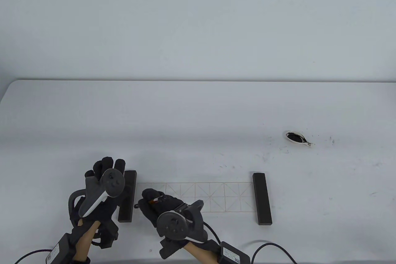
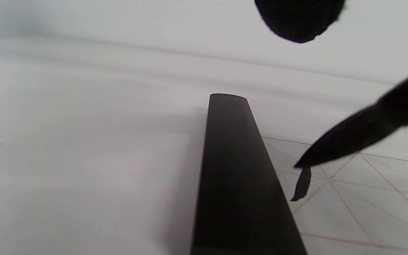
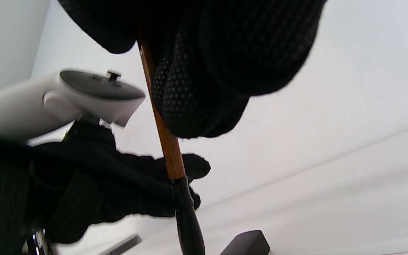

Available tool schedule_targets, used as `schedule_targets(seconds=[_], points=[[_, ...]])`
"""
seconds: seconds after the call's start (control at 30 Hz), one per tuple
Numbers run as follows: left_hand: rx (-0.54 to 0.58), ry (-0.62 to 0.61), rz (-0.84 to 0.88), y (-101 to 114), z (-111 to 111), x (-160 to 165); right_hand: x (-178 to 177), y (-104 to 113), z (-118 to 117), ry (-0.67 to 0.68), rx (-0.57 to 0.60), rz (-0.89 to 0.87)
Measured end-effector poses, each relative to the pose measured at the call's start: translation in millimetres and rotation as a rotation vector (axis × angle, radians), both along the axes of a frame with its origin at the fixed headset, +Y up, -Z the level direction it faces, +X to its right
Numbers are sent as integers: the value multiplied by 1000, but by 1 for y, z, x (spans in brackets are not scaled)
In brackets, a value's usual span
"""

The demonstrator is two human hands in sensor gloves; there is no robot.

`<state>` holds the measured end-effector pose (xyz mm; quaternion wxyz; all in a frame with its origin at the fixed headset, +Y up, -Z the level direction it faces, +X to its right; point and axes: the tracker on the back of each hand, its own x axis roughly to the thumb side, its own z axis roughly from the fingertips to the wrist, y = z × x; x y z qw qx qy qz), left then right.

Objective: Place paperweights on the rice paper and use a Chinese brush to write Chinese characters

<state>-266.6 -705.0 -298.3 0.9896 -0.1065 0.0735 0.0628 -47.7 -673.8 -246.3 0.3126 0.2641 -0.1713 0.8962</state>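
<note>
The brush (image 3: 161,131) is sitting pinched in the right hand (image 1: 161,205), tip at the rice paper's (image 1: 213,197) left end beside the left paperweight (image 1: 127,196). The left hand (image 1: 103,183) is hovering there, fingers relaxed. The right paperweight (image 1: 262,199) is pinning the far edge, with bare table (image 1: 198,115) beyond.

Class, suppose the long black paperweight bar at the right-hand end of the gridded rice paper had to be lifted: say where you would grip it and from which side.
Grip the long black paperweight bar at its middle, from above, thumb and fingers pinching its two long sides. It lies flat, long and narrow, so its centre likely balances it. Its right side faces bare table; the gridded rice paper lies along its left.
</note>
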Motion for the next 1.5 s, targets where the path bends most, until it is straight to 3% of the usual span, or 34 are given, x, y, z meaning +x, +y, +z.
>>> schedule_targets(seconds=[0.13, 0.33, 0.87, 1.37, 1.5], points=[[-8, 3, 0, -1, 0, 0, 18, 2, -9, 4, -37, 50], [-16, 6, -3, -2, 0, 0, 18, -10, -15, 9, -24, 170], [-23, 4, -5, -2, -1, 0, 14, -17, -17, 18, -49, 220], [-29, 3, -5, -3, -1, 0, 19, -3, -14, -6, -48, 226], [-29, 3, -5, -3, -1, 0, 31, 16, -12, -24, -46, 208]])
